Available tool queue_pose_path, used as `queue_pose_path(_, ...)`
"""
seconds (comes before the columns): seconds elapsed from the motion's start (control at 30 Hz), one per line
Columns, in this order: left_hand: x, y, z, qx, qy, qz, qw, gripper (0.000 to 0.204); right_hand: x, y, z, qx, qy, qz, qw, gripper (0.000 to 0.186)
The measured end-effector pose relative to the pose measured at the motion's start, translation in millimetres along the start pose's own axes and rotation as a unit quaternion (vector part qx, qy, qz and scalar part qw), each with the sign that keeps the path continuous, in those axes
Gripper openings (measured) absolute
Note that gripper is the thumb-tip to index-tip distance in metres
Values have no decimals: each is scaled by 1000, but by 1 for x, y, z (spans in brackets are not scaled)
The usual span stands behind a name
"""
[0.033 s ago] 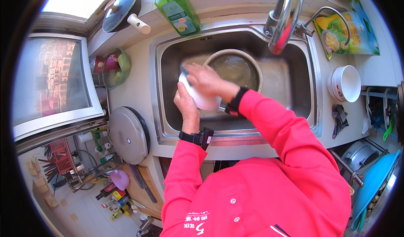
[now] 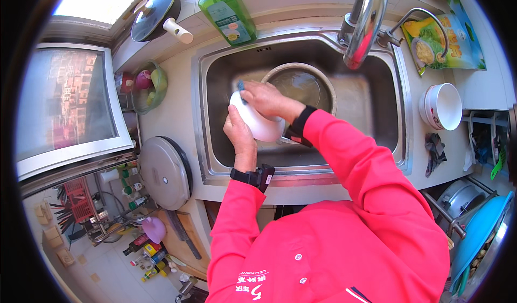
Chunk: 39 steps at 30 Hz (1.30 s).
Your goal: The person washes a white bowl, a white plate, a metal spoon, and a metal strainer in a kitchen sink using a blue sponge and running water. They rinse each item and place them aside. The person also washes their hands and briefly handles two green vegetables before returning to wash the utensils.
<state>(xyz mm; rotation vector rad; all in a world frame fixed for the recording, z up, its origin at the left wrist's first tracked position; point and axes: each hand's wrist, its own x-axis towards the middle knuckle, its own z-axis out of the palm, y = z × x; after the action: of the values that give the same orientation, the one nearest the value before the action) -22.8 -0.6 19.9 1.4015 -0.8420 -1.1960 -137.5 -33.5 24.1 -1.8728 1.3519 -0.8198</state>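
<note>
Over the left part of the steel sink (image 2: 371,103), a white bowl (image 2: 259,124) is tilted on its side. My left hand (image 2: 240,135) grips its near left edge, thumb along the wall. My right hand (image 2: 265,98) lies over the bowl's far side and presses a small blue cloth or scrubber (image 2: 240,85) against it. Only a bit of the blue piece shows past the fingers. Behind my right hand, a round metal basin (image 2: 331,90) with water stands in the sink.
A faucet (image 2: 362,39) overhangs the sink's back right. Stacked white bowls (image 2: 446,107) and a dark crumpled cloth (image 2: 435,154) lie on the right counter. A green detergent bottle (image 2: 229,17) stands behind the sink; a round grey lid (image 2: 162,173) sits at left.
My right hand has shifted slightly right along the bowl and is less blurred; the blue piece at its fingertips shows more clearly. My left hand and the bowl barely move.
</note>
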Motion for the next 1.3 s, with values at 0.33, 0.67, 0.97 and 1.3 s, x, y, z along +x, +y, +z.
queue_pose_path(0.33, 8, 3, -3, -132, 98, -58, 985, 51, -83, 0, 17, -99, 57, -154, 981, 50)
queue_pose_path(0.67, 0, 24, 9, -45, 32, 6, 998, 48, -44, 58, 18, 375, 138, 60, 915, 44)
queue_pose_path(0.97, 15, 15, 2, -101, 9, -14, 995, 47, -28, 4, 8, 39, 74, -239, 967, 48)
queue_pose_path(1.3, 11, -2, -1, -48, 61, -41, 996, 44, -41, 21, 24, 175, 26, -59, 982, 58)
